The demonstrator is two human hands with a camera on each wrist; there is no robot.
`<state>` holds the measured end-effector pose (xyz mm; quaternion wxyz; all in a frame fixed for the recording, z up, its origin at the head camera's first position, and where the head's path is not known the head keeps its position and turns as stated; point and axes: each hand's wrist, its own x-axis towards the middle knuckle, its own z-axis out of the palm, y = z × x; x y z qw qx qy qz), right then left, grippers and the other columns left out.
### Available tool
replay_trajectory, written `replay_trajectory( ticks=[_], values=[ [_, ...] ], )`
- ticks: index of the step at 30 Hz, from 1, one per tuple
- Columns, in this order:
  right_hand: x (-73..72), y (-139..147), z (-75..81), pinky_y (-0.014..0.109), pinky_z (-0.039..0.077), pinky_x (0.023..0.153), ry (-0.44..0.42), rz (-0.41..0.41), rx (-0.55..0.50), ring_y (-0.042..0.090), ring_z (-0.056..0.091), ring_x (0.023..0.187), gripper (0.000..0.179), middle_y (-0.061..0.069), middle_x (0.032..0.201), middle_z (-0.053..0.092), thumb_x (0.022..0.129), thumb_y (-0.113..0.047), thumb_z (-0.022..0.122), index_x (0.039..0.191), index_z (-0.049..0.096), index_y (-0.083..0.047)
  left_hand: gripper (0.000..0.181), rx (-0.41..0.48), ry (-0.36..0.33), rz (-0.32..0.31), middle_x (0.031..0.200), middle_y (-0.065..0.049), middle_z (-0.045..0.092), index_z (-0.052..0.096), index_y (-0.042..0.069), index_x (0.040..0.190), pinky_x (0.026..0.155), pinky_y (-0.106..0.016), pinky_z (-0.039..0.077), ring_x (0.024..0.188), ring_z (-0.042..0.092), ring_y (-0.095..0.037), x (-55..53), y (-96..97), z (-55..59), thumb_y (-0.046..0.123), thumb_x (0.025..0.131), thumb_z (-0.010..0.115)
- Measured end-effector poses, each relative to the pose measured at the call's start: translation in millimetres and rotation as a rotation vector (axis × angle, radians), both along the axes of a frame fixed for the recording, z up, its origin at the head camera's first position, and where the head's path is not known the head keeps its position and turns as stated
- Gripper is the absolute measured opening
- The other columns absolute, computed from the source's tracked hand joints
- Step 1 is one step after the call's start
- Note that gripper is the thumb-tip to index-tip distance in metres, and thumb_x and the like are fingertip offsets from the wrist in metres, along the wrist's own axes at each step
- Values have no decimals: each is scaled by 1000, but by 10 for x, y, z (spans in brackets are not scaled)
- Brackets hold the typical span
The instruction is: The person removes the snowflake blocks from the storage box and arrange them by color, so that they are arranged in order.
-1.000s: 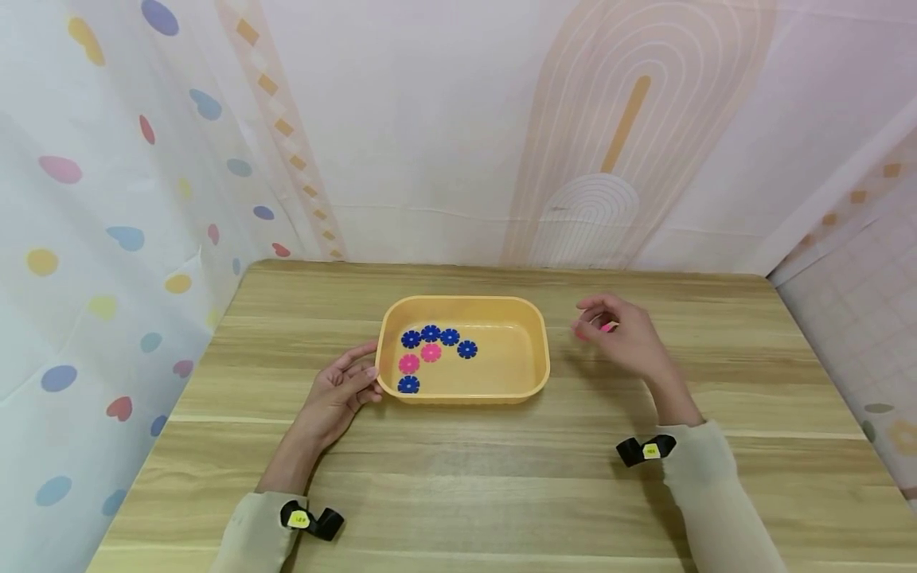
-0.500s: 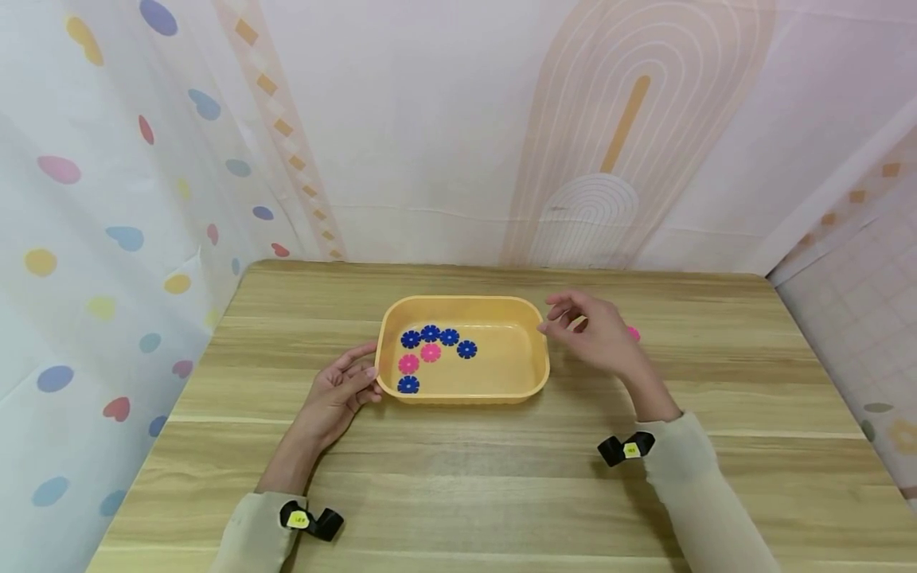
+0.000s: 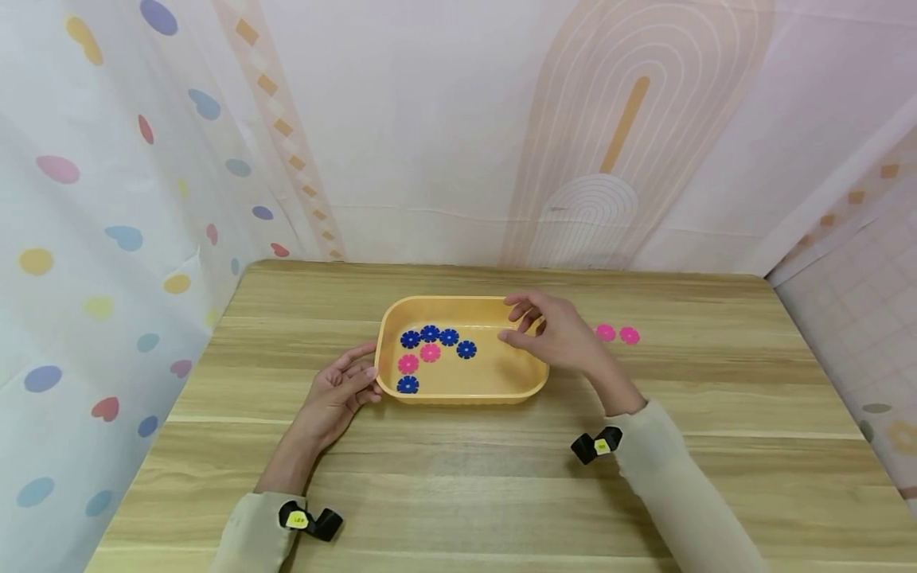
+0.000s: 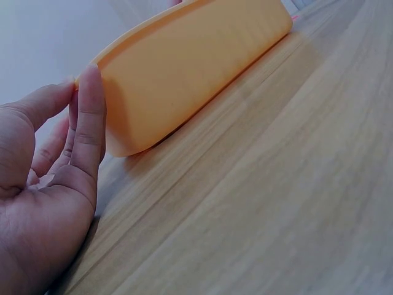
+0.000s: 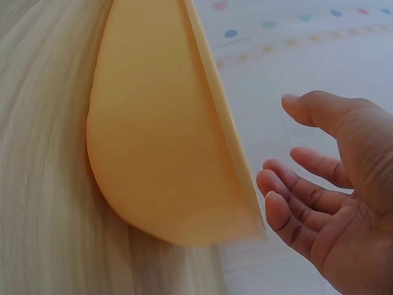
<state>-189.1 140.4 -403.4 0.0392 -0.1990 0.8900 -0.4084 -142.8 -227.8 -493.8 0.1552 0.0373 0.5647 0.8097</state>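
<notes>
A yellow-orange plastic tray [image 3: 458, 396] rests on the table, with several dark blue flower-shaped discs [image 3: 449, 337] and two pink ones [image 3: 408, 364] lying toward its left side. My left hand [image 3: 342, 394] pinches the tray's left rim between thumb and fingers, as the left wrist view shows closely. Over the tray's right end hovers my right hand [image 3: 559, 330], its fingers loosely bent, thumb apart and nothing held. In the right wrist view, the right hand [image 5: 344, 190] is beside and above the tray's rim.
Two pink flower-shaped discs, a nearer one [image 3: 605, 333] and a farther one [image 3: 630, 335], lie on the wooden table [image 3: 458, 485] right of the tray. A patterned curtain [image 3: 415, 135] stands behind the table and along both sides.
My right hand has moved left from over the pink discs to above the tray's right end, leaving two pink discs uncovered on the table. The left hand and tray have stayed put.
</notes>
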Motion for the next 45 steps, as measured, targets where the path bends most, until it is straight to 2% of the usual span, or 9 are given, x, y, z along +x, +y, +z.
replay_trajectory(
  ticks=[9,15,26,32,36,45],
  values=[
    [-51,-238,-42,31,58,80,-79,58,-11,19,65,95,54,14,118,68,91,-31,79,137,57,-13,42,-5,5,2,101,0,70,50,12,144,72,-20,65,80,70,-8,0,1,-3,11,104,60],
    [-74,-398,-107,31,59,81,-113,92,-5,20,64,96,59,12,117,67,90,-29,80,140,55,-9,43,-4,-7,-1,101,1,70,49,11,145,72,-20,65,81,70,-8,-5,5,3,11,104,61],
    [-124,-668,-201,26,58,78,-142,130,38,15,65,91,62,8,114,69,89,-32,82,140,55,-10,48,-7,-10,-2,103,0,70,46,9,148,73,-20,65,81,70,-8,-22,5,-3,12,103,61],
    [-161,-795,-287,25,58,80,-196,158,-2,15,64,88,60,9,110,69,88,-28,83,137,56,-8,49,6,-9,-5,103,0,70,44,8,149,73,-20,65,81,70,-8,-22,1,3,12,104,61],
    [-180,-869,-327,24,57,81,-204,167,21,16,64,89,58,8,108,69,87,-28,83,135,57,-7,48,8,-10,-6,104,0,70,45,8,149,73,-20,65,81,70,-8,-23,3,6,12,104,61],
    [-233,-993,-341,21,56,69,-240,155,78,16,62,86,45,6,101,69,87,-22,82,125,64,-6,47,8,-5,-6,103,0,71,45,8,149,73,-20,65,81,70,-9,-28,8,-7,11,104,60]
  ],
)
